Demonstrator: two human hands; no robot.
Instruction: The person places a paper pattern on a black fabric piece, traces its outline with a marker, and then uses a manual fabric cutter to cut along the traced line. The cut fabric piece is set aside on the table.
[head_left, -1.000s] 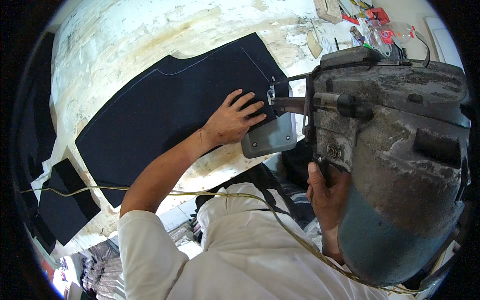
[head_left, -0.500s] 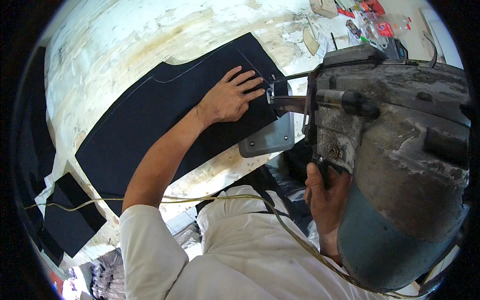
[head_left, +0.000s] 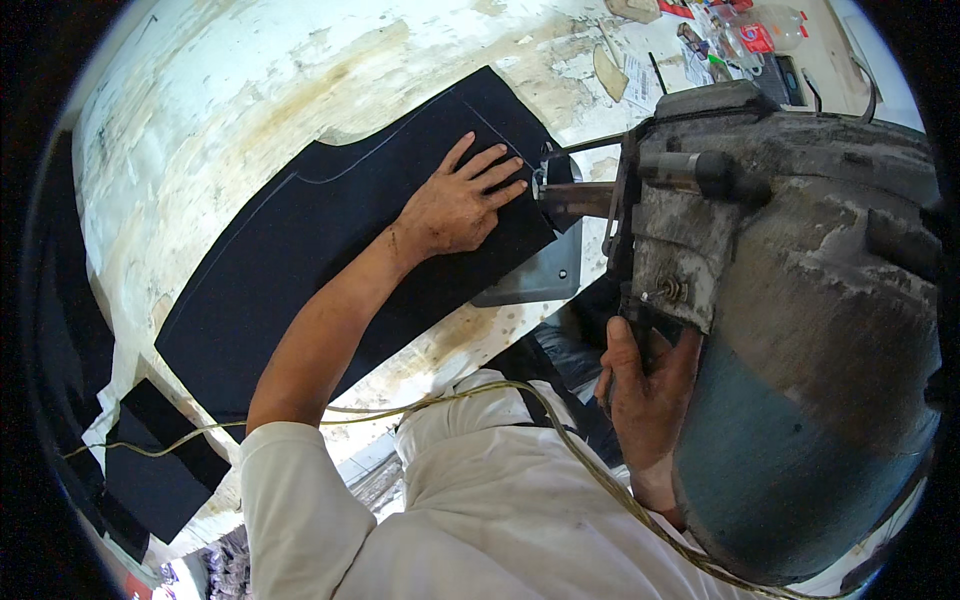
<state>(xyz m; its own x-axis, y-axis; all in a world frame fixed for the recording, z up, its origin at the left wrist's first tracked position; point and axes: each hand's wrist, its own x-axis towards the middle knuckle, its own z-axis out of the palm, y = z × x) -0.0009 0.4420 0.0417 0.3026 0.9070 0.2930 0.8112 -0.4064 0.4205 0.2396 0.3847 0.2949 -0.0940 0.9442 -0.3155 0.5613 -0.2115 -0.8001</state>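
A large dark cloth panel [head_left: 300, 240], marked with pale chalk lines, lies flat on the table. My left hand [head_left: 455, 205] rests on it with fingers spread, the fingertips close to the front of a cloth cutting machine [head_left: 800, 300]. That machine is bulky, worn grey and blue-green, and stands at the right. Its grey base plate [head_left: 525, 283] reaches partly beneath the cloth's near right edge. My right hand [head_left: 652, 400] is closed round the machine's handle below the motor housing, thumb upward; the housing hides part of the fingers. The blade itself is hard to make out.
Smaller dark cloth pieces [head_left: 160, 470] lie at the lower left, with more dark cloth [head_left: 65, 300] along the left edge. A yellowish cable [head_left: 480, 393] runs across my body toward the machine. Plastic bottles [head_left: 780, 28], papers and a curved tan piece [head_left: 609, 73] lie at the far right.
The whole view has shifted slightly. My left hand stays flat on the cloth and my right hand keeps its grip; the machine has barely moved against the panel.
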